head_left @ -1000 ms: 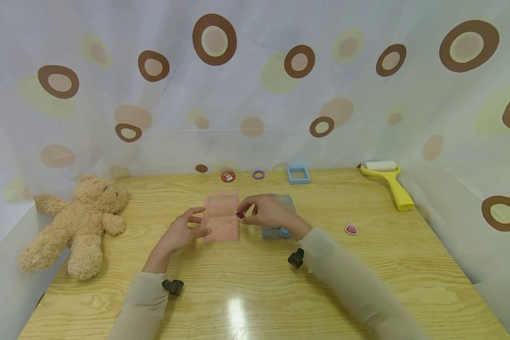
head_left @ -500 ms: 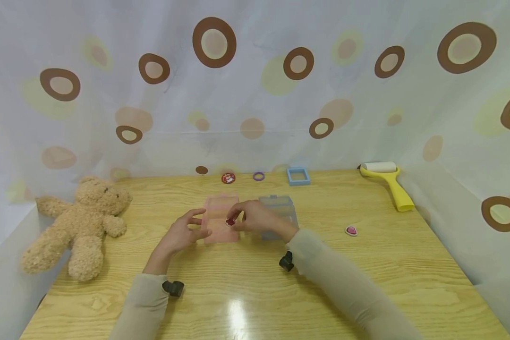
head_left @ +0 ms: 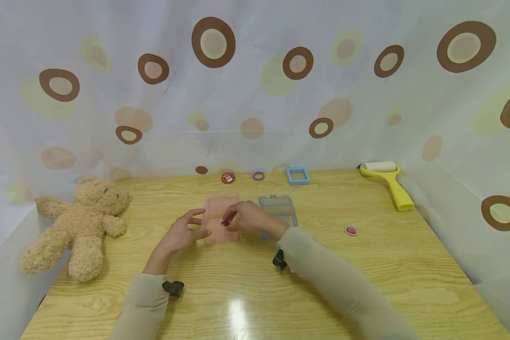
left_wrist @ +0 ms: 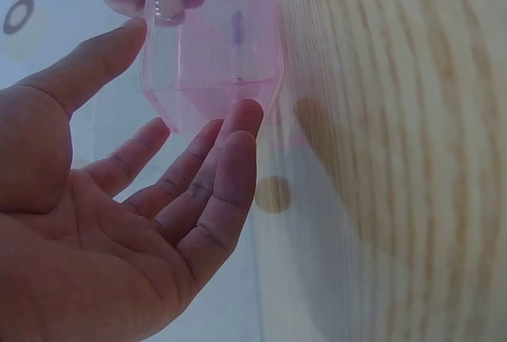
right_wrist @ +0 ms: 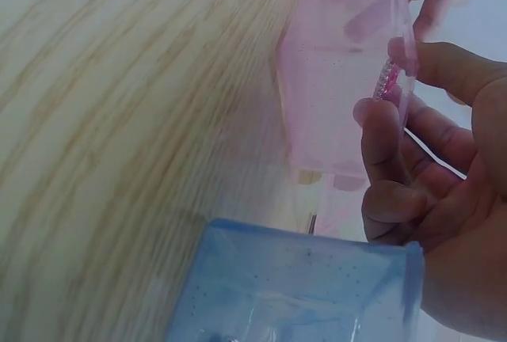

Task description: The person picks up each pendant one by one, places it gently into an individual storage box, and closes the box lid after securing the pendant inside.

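A clear pink plastic box lies open on the table between the two hands. My right hand pinches a small dark red gem between thumb and fingertips, over the pink box. In the right wrist view the gem has a silvery beaded edge and sits at the box's upper rim. My left hand is at the box's left side, fingers spread and slightly bent; whether they touch its wall I cannot tell. Just right of it stands an open clear blue box, partly hidden behind the right hand and forearm.
A pink heart-shaped gem lies to the right. At the back are a red round badge, a purple ring and a blue square frame. A teddy bear lies left; a yellow-handled lint roller lies back right.
My right hand has moved left with the dark red gem, from the gap between the boxes to over the pink box. The left hand has stayed in place.
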### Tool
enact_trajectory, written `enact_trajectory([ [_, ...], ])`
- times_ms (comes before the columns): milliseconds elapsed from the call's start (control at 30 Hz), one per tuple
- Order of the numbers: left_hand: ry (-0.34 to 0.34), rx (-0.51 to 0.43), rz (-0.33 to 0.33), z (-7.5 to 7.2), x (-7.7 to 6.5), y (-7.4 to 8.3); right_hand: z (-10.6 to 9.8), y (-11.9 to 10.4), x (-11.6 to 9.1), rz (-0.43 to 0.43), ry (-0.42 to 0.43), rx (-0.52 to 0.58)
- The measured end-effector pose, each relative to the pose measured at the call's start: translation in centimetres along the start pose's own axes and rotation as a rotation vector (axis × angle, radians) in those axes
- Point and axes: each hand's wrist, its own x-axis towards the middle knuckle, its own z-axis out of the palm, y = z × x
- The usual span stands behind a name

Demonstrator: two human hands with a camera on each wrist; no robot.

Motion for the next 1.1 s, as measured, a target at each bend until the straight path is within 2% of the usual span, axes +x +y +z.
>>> enact_trajectory([
  [467, 0.003, 0.010, -0.003, 0.0, 0.1, -0.1, 0.5, -0.2, 1.1, 0.048, -0.006, -0.099],
  [800, -0.004, 0.017, -0.001, 0.0, 0.1, -0.1, 0.6, 0.0, 1.2, 0.069, -0.032, -0.107],
  [1100, -0.004, 0.020, -0.004, 0.0, 0.1, -0.1, 0.6, 0.1, 1.0, 0.047, -0.009, -0.099],
])
